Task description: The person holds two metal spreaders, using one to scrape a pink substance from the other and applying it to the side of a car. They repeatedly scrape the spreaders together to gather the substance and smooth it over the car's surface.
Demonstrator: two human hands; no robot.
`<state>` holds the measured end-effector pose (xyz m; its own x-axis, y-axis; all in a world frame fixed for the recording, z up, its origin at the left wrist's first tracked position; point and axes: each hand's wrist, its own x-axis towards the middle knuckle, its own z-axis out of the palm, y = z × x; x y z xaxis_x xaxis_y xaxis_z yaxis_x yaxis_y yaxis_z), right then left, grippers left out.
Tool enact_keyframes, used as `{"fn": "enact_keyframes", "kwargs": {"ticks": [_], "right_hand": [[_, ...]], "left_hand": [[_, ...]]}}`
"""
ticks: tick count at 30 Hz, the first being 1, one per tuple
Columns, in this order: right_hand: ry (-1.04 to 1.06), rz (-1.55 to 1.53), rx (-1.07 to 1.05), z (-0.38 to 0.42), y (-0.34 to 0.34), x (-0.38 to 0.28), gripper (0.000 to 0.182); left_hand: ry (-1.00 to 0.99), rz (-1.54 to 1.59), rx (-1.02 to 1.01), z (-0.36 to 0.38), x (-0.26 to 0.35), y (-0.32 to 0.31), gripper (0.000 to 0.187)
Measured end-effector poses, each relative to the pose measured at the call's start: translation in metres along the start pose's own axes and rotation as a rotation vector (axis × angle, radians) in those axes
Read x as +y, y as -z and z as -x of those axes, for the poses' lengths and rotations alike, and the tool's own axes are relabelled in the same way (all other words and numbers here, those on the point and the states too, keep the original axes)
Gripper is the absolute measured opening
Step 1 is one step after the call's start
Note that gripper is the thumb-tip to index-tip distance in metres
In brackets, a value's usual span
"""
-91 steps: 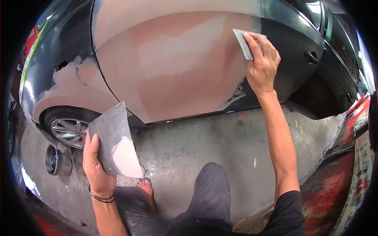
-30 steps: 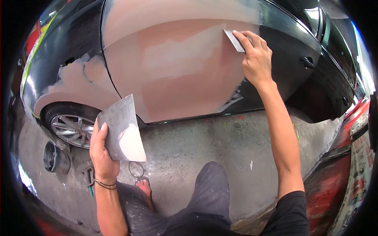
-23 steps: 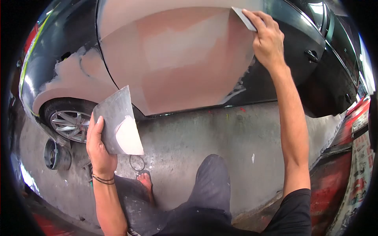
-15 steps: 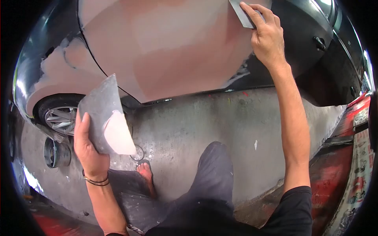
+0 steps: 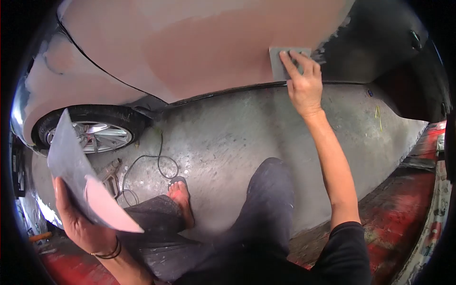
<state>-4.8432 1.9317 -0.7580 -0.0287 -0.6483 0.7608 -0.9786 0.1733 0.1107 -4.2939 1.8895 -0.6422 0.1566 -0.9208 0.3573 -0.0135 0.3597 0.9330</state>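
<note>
My right hand [image 5: 305,90] grips a grey, flat filler spreader [image 5: 277,64], its blade lying against the lower part of the car door [image 5: 204,52]. Matte pinkish-beige filler coats most of that door, with dark glossy paint to the right. At lower left, my left hand [image 5: 80,225] supports a thin grey mixing board [image 5: 71,159], fingers mostly behind it and the thumb at its edge. A mound of pale pink filler [image 5: 108,206] sits on the board's lower right part. The board is tilted and apart from the car.
A front wheel [image 5: 107,135] stands left, behind the board. On the concrete floor [image 5: 228,128] lie a looped black cable [image 5: 156,156] and a tool [image 5: 111,175], partly hidden. My sandalled foot [image 5: 179,192] is near the cable. Red-stained flooring [image 5: 389,213] is at right.
My right hand has brought the spreader down the door to near its bottom edge. My left hand and the board have shifted left and lower. The view has moved too, showing more wheel and cable.
</note>
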Motion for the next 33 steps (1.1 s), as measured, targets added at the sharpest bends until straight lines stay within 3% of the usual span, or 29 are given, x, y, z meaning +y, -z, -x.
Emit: {"fn": "enact_keyframes", "kwargs": {"ticks": [1, 3, 5, 7, 10, 14, 19, 22, 24, 26, 33], "right_hand": [[-0.012, -0.005, -0.033, 0.016, -0.017, -0.003, 0.079], [-0.047, -0.036, -0.112, 0.046, -0.045, -0.009, 0.076], [-0.07, -0.069, -0.156, 0.077, -0.077, -0.014, 0.093], [-0.091, -0.085, -0.198, 0.101, -0.096, -0.021, 0.105], [-0.136, -0.156, -0.256, 0.123, -0.1, -0.033, 0.101], [-0.151, -0.169, -0.295, 0.12, -0.074, -0.049, 0.081], [-0.073, -0.149, -0.037, 0.012, 0.028, -0.041, 0.08], [0.033, -0.05, 0.155, -0.081, 0.092, -0.022, 0.079], [0.083, -0.027, 0.284, -0.138, 0.124, -0.014, 0.08], [0.134, 0.0, 0.372, -0.187, 0.145, -0.004, 0.077], [0.118, 0.088, 0.369, -0.251, 0.165, 0.012, 0.069]], "left_hand": [[0.027, -0.096, 0.081, 0.005, 0.008, -0.003, 0.051], [-0.075, 0.027, -0.123, 0.006, 0.003, 0.022, 0.051], [-0.135, 0.152, -0.34, 0.007, 0.003, 0.037, 0.051], [-0.142, 0.091, -0.303, 0.015, 0.006, 0.042, 0.051], [-0.116, 0.043, -0.209, 0.021, 0.007, 0.041, 0.05], [-0.04, 0.146, -0.143, 0.012, -0.008, 0.048, 0.049], [0.25, 0.575, -0.295, -0.006, 0.023, -0.029, 0.047], [0.368, 0.608, -0.192, -0.005, 0.029, -0.065, 0.045], [0.361, 0.651, -0.431, -0.011, 0.017, -0.07, 0.053], [0.42, 0.67, -0.393, -0.01, 0.015, -0.086, 0.054], [0.417, 0.647, -0.351, -0.013, 0.004, -0.096, 0.06]]}}
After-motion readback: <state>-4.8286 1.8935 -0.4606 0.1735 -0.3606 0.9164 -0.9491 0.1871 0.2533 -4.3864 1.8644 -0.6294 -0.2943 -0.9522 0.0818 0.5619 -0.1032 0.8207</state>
